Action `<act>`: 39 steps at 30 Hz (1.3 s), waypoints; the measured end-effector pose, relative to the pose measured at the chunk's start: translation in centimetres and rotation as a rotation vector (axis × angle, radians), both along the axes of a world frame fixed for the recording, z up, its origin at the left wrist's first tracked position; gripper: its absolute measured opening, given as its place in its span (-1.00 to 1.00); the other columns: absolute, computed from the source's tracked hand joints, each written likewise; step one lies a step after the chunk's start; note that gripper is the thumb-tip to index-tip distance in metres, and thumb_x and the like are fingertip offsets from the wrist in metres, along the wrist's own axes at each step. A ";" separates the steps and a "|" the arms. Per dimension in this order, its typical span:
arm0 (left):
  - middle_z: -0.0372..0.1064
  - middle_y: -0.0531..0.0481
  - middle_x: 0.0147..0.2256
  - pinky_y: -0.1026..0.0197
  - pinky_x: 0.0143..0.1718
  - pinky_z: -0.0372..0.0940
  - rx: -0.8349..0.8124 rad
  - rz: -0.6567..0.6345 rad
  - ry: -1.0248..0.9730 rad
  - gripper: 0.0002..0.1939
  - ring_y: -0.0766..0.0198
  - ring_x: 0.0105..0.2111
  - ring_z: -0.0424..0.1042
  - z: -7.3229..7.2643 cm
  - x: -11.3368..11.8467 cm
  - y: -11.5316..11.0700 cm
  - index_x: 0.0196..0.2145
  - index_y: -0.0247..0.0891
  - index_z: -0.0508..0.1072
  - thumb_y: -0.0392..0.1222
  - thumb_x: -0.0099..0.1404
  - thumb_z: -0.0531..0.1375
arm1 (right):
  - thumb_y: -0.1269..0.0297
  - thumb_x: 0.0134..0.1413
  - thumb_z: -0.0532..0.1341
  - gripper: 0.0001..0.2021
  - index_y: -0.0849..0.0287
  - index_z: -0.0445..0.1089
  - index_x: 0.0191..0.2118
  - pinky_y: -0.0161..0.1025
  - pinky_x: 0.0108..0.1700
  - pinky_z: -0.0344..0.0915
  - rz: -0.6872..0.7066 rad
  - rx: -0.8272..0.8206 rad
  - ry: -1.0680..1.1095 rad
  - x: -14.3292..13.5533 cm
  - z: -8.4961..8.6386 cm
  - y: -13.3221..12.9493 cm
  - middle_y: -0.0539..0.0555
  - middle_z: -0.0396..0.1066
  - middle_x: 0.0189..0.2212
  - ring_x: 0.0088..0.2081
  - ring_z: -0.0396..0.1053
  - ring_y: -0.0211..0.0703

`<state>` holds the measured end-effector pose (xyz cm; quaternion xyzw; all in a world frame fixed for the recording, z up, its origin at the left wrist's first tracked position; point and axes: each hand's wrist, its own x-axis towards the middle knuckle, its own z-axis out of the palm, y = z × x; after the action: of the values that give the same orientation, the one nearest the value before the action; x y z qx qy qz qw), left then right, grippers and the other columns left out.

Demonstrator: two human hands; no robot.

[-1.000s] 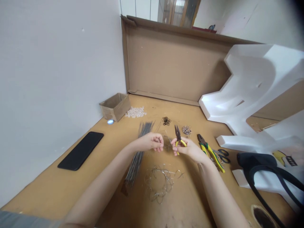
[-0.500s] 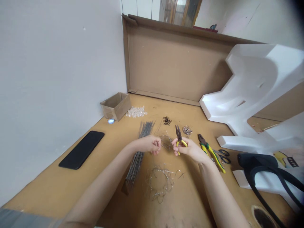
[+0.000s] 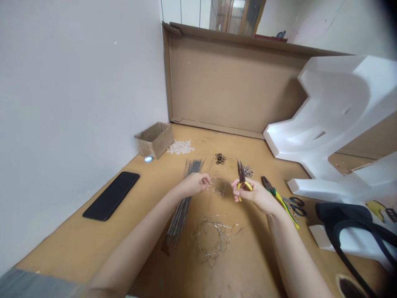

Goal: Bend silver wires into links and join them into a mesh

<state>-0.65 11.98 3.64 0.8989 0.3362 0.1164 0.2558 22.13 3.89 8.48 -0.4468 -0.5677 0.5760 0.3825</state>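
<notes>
My right hand [image 3: 251, 193] holds long-nose pliers [image 3: 241, 171] with yellow handles, jaws pointing away from me. A thin wire end shows by its fingertips. My left hand [image 3: 198, 183] is closed in a pinch, a thin wire [image 3: 212, 183] at its fingertips. Between the hands is a loose wire ring [image 3: 221, 191]; whether the left fingers touch it, I cannot tell. Beneath my left wrist lies a bundle of straight grey wires [image 3: 180, 219]. Closer to me, a larger tangle of bent wire loops [image 3: 214, 242] rests on the table.
Clear beads [image 3: 180, 147] lie beside a small cardboard box [image 3: 155, 140]. Black rings [image 3: 220, 159] and silvery pieces [image 3: 248, 170] sit further back. Combination pliers [image 3: 279, 198] and scissors [image 3: 296, 205] are at right, near white foam [image 3: 335, 99]. A black phone [image 3: 111, 195] lies at left.
My hands have drawn further apart, the right one moving rightward with the long-nose pliers. The left hand has turned slightly, its pinched fingertips now showing. The whole view has shifted a little.
</notes>
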 end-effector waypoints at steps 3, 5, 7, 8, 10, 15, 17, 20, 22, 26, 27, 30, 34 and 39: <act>0.42 -0.11 -0.38 0.27 -0.42 0.23 0.139 -0.062 0.092 -0.86 0.22 -0.37 0.41 0.0 -0.2 -1.0 -0.44 -0.30 0.37 -0.40 0.14 0.03 | 0.31 -0.08 0.24 -0.80 0.19 0.29 -0.27 -0.23 -0.34 0.23 0.007 0.026 -0.020 0.1 0.1 0.0 -0.05 0.27 -0.50 -0.48 0.29 -0.29; 0.39 -0.16 -0.45 0.25 -0.47 0.19 0.211 -0.145 0.175 -0.85 0.19 -0.43 0.39 -0.3 -0.1 -1.9 -0.54 -0.34 0.36 -0.48 0.08 0.05 | 0.31 -0.08 0.24 -0.80 0.20 0.29 -0.27 -0.23 -0.34 0.22 0.009 0.039 -0.034 0.1 0.2 0.0 -0.06 0.26 -0.51 -0.48 0.29 -0.29; 0.38 -0.21 -0.44 0.25 -0.50 0.16 0.271 -0.220 0.234 -0.81 0.18 -0.43 0.38 -0.7 0.1 -2.7 -0.51 -0.38 0.37 -0.56 0.04 0.03 | 0.30 -0.08 0.24 -0.79 0.20 0.29 -0.27 -0.23 -0.34 0.23 0.014 0.040 -0.039 0.1 0.3 -0.2 -0.05 0.26 -0.51 -0.48 0.29 -0.28; 0.38 -0.24 -0.41 0.24 -0.50 0.16 0.314 -0.276 0.262 -0.80 0.17 -0.43 0.37 -0.9 0.3 -3.0 -0.47 -0.41 0.37 -0.58 0.05 0.01 | 0.30 -0.09 0.24 -0.78 0.20 0.29 -0.27 -0.23 -0.34 0.23 0.015 0.040 -0.039 0.1 0.4 -0.2 -0.05 0.26 -0.51 -0.48 0.29 -0.28; 0.36 -0.29 -0.40 0.22 -0.51 0.15 0.356 -0.355 0.293 -0.79 0.18 -0.44 0.36 -1.4 0.6 -3.3 -0.46 -0.44 0.37 -0.59 0.08 -0.01 | 0.29 -0.10 0.25 -0.77 0.20 0.29 -0.27 -0.23 -0.34 0.23 0.011 0.043 -0.036 0.0 0.4 -0.4 -0.04 0.27 -0.50 -0.48 0.29 -0.28; 0.36 -0.25 -0.44 0.22 -0.52 0.14 0.352 -0.414 0.273 -0.82 0.18 -0.45 0.34 -1.8 0.4 -2.4 -0.51 -0.42 0.35 -0.56 0.09 0.02 | 0.32 -0.11 0.25 -0.80 0.19 0.30 -0.29 -0.23 -0.35 0.23 0.000 0.045 -0.011 0.0 0.4 -0.5 -0.04 0.27 -0.50 -0.49 0.30 -0.28; 0.36 -0.21 -0.44 0.23 -0.51 0.14 0.328 -0.379 0.234 -0.82 0.21 -0.46 0.34 -1.4 -0.2 -1.8 -0.50 -0.39 0.34 -0.56 0.08 0.03 | 0.33 -0.11 0.25 -0.80 0.19 0.31 -0.29 -0.23 -0.36 0.23 -0.001 0.050 0.004 -0.1 0.3 -0.5 -0.04 0.28 -0.50 -0.49 0.30 -0.28; 0.36 -0.11 -0.45 0.28 -0.50 0.17 0.270 -0.256 0.145 -0.86 0.27 -0.47 0.35 -0.5 -1.0 -1.2 -0.48 -0.35 0.32 -0.50 0.08 0.05 | 0.32 -0.12 0.26 -0.79 0.20 0.31 -0.29 -0.22 -0.36 0.23 -0.041 0.058 0.039 -0.3 0.0 -0.2 -0.04 0.29 -0.52 -0.50 0.30 -0.27; 0.36 -0.05 -0.46 0.32 -0.50 0.19 0.222 -0.148 0.070 -0.90 0.33 -0.48 0.35 0.1 -1.1 -1.2 -0.44 -0.33 0.30 -0.42 0.16 0.02 | 0.30 -0.15 0.29 -0.76 0.20 0.32 -0.29 -0.21 -0.36 0.24 -0.107 0.043 0.095 -0.8 -0.4 0.1 -0.04 0.29 -0.53 -0.50 0.30 -0.27; 0.38 -0.05 -0.43 0.38 -0.55 0.20 -0.172 0.068 -0.318 -0.84 0.40 -0.52 0.37 0.4 -0.1 -2.4 -0.34 -0.32 0.24 -0.22 0.30 -0.07 | 0.27 -0.28 0.36 -0.67 0.19 0.33 -0.31 -0.19 -0.35 0.27 -0.204 -0.065 0.259 -2.4 -1.9 0.6 -0.06 0.29 -0.53 -0.48 0.33 -0.25; 0.38 -0.03 -0.45 0.37 -0.56 0.20 -0.399 0.134 -0.519 -0.85 0.39 -0.54 0.36 0.4 0.3 -2.9 -0.36 -0.31 0.23 -0.17 0.26 0.00 | 0.27 -0.31 0.37 -0.66 0.19 0.33 -0.31 -0.20 -0.35 0.27 -0.201 -0.092 0.274 -2.8 -2.3 0.6 -0.06 0.29 -0.53 -0.49 0.33 -0.26; 0.37 0.02 -0.48 0.37 -0.55 0.20 -0.803 0.205 -0.840 -0.78 0.39 -0.54 0.36 0.3 1.4 -4.0 -0.41 -0.31 0.26 -0.10 0.12 0.18 | 0.27 -0.32 0.38 -0.65 0.20 0.34 -0.31 -0.25 -0.40 0.24 -0.152 -0.125 0.274 -3.8 -3.1 0.6 -0.07 0.31 -0.55 -0.53 0.33 -0.28; 0.34 0.07 -0.57 0.38 -0.56 0.17 -0.872 0.240 -0.876 -0.75 0.42 -0.58 0.31 0.3 2.1 -4.7 -0.46 -0.32 0.30 -0.11 0.03 0.25 | 0.28 -0.28 0.37 -0.67 0.19 0.32 -0.31 -0.28 -0.43 0.20 -0.095 -0.108 0.287 -4.2 -3.4 0.3 -0.06 0.33 -0.58 -0.54 0.31 -0.29; 0.32 0.09 -0.60 0.38 -0.56 0.16 -0.822 0.211 -0.878 -0.76 0.44 -0.60 0.29 0.1 2.0 -4.6 -0.46 -0.32 0.31 -0.10 0.05 0.24 | 0.27 -0.27 0.36 -0.67 0.20 0.32 -0.31 -0.28 -0.42 0.20 -0.069 -0.095 0.273 -4.4 -3.5 0.3 -0.03 0.36 -0.55 -0.52 0.33 -0.27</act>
<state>1.34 7.43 3.77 0.5565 0.3042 0.3615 0.6835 17.74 4.21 4.99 -0.4011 -0.4667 0.6443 0.4539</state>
